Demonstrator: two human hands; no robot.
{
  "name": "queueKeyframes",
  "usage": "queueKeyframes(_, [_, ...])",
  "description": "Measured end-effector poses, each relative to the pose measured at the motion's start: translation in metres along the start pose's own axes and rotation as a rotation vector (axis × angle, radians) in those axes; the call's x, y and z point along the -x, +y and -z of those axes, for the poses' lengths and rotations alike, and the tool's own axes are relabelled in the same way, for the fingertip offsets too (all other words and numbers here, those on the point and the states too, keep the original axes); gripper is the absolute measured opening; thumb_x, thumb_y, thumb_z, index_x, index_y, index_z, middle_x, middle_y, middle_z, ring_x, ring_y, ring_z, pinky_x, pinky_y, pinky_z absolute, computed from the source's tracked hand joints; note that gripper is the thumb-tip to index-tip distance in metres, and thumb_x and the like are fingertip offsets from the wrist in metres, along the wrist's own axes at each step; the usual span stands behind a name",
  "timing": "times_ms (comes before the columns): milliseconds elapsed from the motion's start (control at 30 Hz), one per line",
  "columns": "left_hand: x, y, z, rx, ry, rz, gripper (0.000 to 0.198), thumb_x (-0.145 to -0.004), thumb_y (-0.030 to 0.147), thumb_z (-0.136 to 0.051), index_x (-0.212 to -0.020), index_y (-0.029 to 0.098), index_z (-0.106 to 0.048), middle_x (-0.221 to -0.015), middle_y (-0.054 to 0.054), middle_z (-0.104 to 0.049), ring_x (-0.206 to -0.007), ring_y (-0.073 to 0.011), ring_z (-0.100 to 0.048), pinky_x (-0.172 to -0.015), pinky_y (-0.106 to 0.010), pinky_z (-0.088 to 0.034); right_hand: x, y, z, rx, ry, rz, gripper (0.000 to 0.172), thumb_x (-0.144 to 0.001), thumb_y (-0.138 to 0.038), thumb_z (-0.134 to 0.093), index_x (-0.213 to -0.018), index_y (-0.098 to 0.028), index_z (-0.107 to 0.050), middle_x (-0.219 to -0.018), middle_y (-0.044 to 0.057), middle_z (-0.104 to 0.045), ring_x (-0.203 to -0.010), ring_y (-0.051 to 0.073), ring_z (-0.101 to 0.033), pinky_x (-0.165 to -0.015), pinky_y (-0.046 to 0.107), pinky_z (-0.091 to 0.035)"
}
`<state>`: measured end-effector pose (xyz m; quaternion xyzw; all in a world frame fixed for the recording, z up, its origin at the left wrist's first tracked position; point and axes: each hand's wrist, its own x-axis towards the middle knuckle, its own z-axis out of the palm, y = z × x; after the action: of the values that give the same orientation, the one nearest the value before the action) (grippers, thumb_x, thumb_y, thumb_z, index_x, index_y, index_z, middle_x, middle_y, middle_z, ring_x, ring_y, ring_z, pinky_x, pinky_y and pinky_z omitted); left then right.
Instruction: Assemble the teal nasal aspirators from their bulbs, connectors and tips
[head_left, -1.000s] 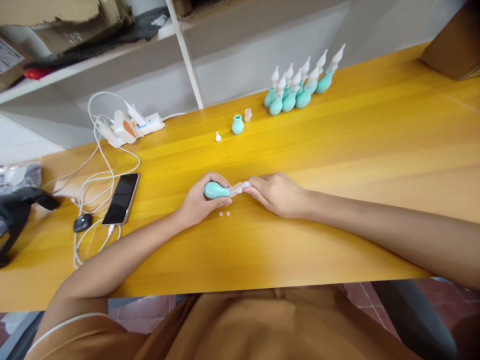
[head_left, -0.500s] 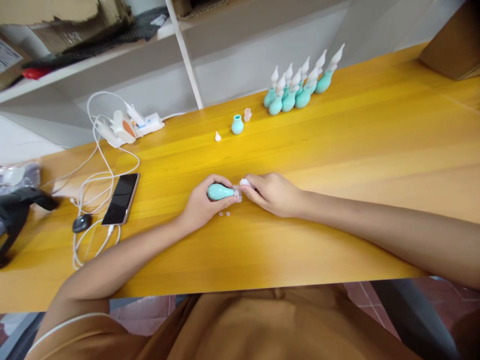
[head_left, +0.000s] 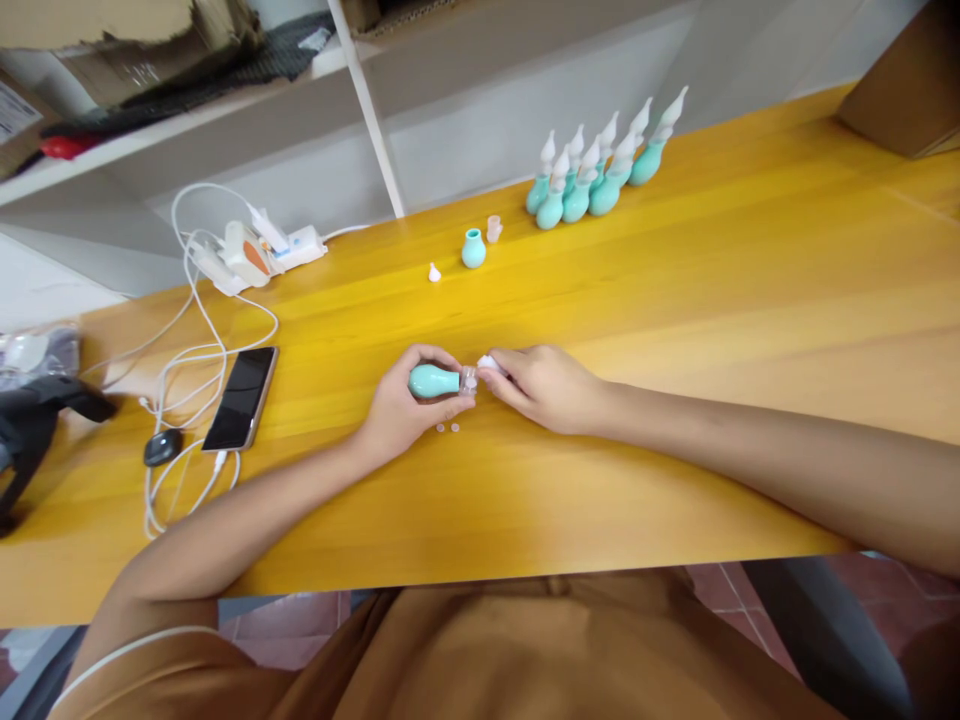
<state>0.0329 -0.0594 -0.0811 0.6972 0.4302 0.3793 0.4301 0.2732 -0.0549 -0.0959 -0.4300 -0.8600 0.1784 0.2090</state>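
My left hand (head_left: pixel 401 397) is closed around a turquoise squeeze bulb (head_left: pixel 433 381) lying on its side, with a clear connector (head_left: pixel 468 381) at its neck pointing right. My right hand (head_left: pixel 541 388) pinches a small whitish tip (head_left: pixel 489 363) just right of the connector; most of it is hidden by the fingers. Whether tip and connector touch I cannot tell. Two small clear discs (head_left: pixel 448 428) lie on the table below my left fingers. Farther back stand a loose turquoise bulb (head_left: pixel 473 250), a clear connector piece (head_left: pixel 493 229) and a white tip (head_left: pixel 434 272).
Several assembled turquoise bulbs with white nozzles (head_left: pixel 592 180) stand at the back of the wooden table (head_left: pixel 712 300). Leftward are a phone (head_left: pixel 241 398), a black round device (head_left: pixel 163 447), white cables and a power strip (head_left: pixel 301 250). A cardboard box (head_left: pixel 904 85) sits at the back right.
The bulb in my left hand has shifted slightly left and turned a little, so its clear connector shows more fully. My right hand has barely moved.
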Motion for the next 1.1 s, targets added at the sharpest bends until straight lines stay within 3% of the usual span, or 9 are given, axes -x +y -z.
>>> queueKeyframes(200, [0.002,0.000,-0.002,-0.015,-0.025,-0.078,0.038,-0.080,0.026,-0.091,-0.106,0.020,-0.064,-0.101,-0.004,-0.077,-0.089,-0.0152,-0.075,-0.080,-0.028,-0.065,0.002,0.014,0.011,-0.024,-0.119,0.166,0.055,-0.118,-0.056,-0.027,-0.105,-0.017,-0.063,-0.086,0.008,-0.071,-0.067,0.017,-0.057,-0.066,0.029,-0.029])
queueKeyframes(367, [0.001,0.002,-0.001,0.074,-0.074,-0.039,0.037,-0.083,0.031,-0.089,-0.105,0.018,-0.063,-0.101,-0.005,-0.080,-0.077,-0.0136,-0.074,-0.064,-0.025,-0.063,0.004,0.025,0.015,0.041,-0.149,0.284,0.062,-0.118,-0.060,-0.022,-0.105,-0.016,-0.064,-0.089,0.010,-0.071,-0.069,0.018,-0.056,-0.066,0.029,-0.029])
queueKeyframes(567, [-0.005,-0.003,0.004,0.171,-0.112,0.042,0.043,-0.078,0.037,-0.096,-0.100,0.019,-0.064,-0.101,-0.005,-0.081,-0.088,-0.0161,-0.075,-0.080,-0.029,-0.063,0.005,0.028,0.009,0.117,-0.109,0.327,0.070,-0.117,-0.061,-0.015,-0.106,-0.015,-0.066,-0.082,0.010,-0.069,-0.066,0.018,-0.054,-0.065,0.029,-0.027])
queueKeyframes(933, [-0.009,-0.006,0.007,0.200,-0.182,0.099,0.048,-0.073,0.043,-0.099,-0.099,0.018,-0.067,-0.099,-0.006,-0.080,-0.082,-0.0163,-0.074,-0.070,-0.027,-0.062,0.007,0.020,0.015,0.218,-0.197,0.327,0.048,-0.120,-0.042,-0.031,-0.106,-0.013,-0.066,-0.086,0.010,-0.072,-0.066,0.017,-0.058,-0.064,0.029,-0.029])
queueKeyframes(1100, [-0.008,-0.006,0.006,0.238,-0.212,0.143,0.047,-0.074,0.040,-0.099,-0.101,0.018,-0.066,-0.100,-0.005,-0.079,-0.075,-0.0134,-0.072,-0.064,-0.025,-0.061,0.006,0.019,0.018,0.302,-0.228,0.398,0.042,-0.120,-0.036,-0.034,-0.108,-0.012,-0.065,-0.089,0.011,-0.072,-0.067,0.017,-0.059,-0.062,0.031,-0.027])
